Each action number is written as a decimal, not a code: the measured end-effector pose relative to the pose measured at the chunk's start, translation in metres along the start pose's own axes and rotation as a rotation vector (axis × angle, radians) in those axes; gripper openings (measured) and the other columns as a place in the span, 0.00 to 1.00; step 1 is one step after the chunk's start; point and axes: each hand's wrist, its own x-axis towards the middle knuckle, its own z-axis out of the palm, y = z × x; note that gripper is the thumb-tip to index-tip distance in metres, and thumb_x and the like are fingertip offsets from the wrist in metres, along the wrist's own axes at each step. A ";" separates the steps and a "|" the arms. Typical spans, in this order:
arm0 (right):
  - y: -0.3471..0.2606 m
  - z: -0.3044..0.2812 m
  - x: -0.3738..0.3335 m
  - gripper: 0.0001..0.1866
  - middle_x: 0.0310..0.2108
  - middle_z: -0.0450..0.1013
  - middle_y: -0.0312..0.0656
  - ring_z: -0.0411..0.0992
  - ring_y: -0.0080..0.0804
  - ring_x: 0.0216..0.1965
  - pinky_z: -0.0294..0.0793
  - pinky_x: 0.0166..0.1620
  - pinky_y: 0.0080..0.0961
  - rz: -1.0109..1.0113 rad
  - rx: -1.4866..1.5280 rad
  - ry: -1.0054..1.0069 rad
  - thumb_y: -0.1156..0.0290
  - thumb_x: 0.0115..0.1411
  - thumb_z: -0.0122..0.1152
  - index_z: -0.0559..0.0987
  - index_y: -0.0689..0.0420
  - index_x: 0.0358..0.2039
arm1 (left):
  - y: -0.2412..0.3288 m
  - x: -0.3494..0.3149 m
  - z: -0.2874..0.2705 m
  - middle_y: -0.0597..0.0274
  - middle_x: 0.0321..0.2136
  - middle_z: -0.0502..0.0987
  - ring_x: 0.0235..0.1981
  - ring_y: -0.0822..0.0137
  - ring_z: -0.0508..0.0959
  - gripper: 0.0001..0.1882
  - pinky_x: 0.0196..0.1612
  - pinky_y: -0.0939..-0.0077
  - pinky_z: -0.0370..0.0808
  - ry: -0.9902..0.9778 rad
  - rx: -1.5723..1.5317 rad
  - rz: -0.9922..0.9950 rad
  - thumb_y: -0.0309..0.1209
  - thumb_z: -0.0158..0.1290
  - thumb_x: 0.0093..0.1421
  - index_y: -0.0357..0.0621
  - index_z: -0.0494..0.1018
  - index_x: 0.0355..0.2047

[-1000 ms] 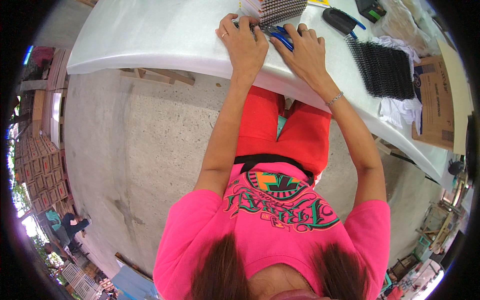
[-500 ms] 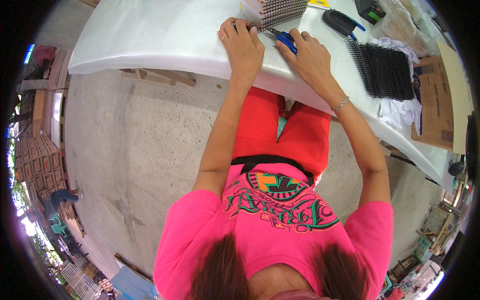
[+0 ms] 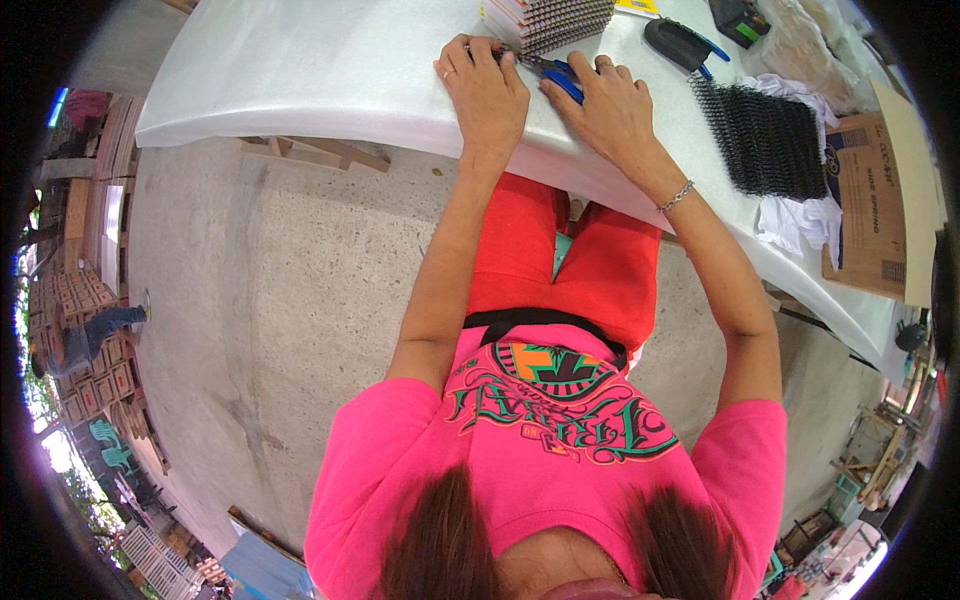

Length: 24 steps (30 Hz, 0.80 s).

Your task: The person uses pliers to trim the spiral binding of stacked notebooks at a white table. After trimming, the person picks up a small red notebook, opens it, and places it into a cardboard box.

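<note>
A stack of spiral-bound books [image 3: 565, 28] with dark coils stands at the far edge of the view on the white-covered table [image 3: 330, 75]. At the stack's near left corner, my left hand [image 3: 485, 95] has its fingers curled over a dark spiral coil; the fingertips are partly hidden. My right hand [image 3: 618, 110] grips small cutting pliers [image 3: 563, 84] with blue handles. Their jaws point left toward that coil, close to my left fingertips. Whether the jaws touch the coil is too small to tell.
Loose black spiral coils [image 3: 765, 140] lie on white cloth [image 3: 800, 225] to the right. Beyond are a black-and-blue tool [image 3: 685, 45], a black box [image 3: 738, 20], plastic bags [image 3: 815, 50] and an open cardboard box [image 3: 870, 200]. Another person [image 3: 85, 340] is at far left by stacked boxes.
My right hand and the pliers have shifted slightly left and up, closer to the coil. My left hand stays put. The person at far left has changed posture.
</note>
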 end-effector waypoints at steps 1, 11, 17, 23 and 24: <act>0.000 0.001 -0.001 0.25 0.38 0.77 0.52 0.77 0.52 0.39 0.72 0.37 0.49 0.004 -0.007 0.005 0.44 0.62 0.57 0.78 0.52 0.46 | -0.001 -0.001 0.000 0.47 0.46 0.66 0.55 0.45 0.65 0.10 0.62 0.35 0.55 -0.003 0.001 -0.002 0.26 0.55 0.60 0.37 0.68 0.40; -0.001 0.001 -0.002 0.25 0.39 0.76 0.53 0.77 0.52 0.39 0.72 0.38 0.51 -0.007 -0.015 0.019 0.44 0.62 0.57 0.76 0.52 0.46 | -0.006 0.000 0.001 0.48 0.45 0.67 0.54 0.47 0.66 0.10 0.61 0.37 0.56 -0.039 0.023 0.006 0.27 0.54 0.60 0.39 0.68 0.40; -0.004 -0.001 -0.004 0.24 0.39 0.76 0.52 0.76 0.52 0.40 0.71 0.39 0.51 0.041 -0.016 0.005 0.45 0.63 0.57 0.76 0.52 0.46 | -0.005 0.001 0.001 0.49 0.44 0.67 0.53 0.47 0.66 0.10 0.60 0.38 0.57 -0.033 0.036 0.018 0.27 0.54 0.59 0.39 0.68 0.40; -0.006 -0.002 -0.003 0.24 0.41 0.76 0.53 0.75 0.51 0.40 0.71 0.39 0.51 0.031 -0.015 -0.014 0.46 0.62 0.58 0.77 0.52 0.47 | -0.005 0.001 0.001 0.49 0.41 0.70 0.47 0.48 0.69 0.10 0.53 0.53 0.64 0.046 0.097 0.088 0.26 0.55 0.59 0.37 0.70 0.39; -0.006 -0.002 -0.002 0.23 0.42 0.76 0.54 0.75 0.50 0.40 0.70 0.39 0.50 0.019 -0.018 -0.011 0.46 0.62 0.58 0.77 0.52 0.47 | -0.004 0.001 0.002 0.49 0.41 0.70 0.47 0.48 0.69 0.10 0.53 0.53 0.64 0.048 0.097 0.086 0.26 0.55 0.59 0.37 0.70 0.39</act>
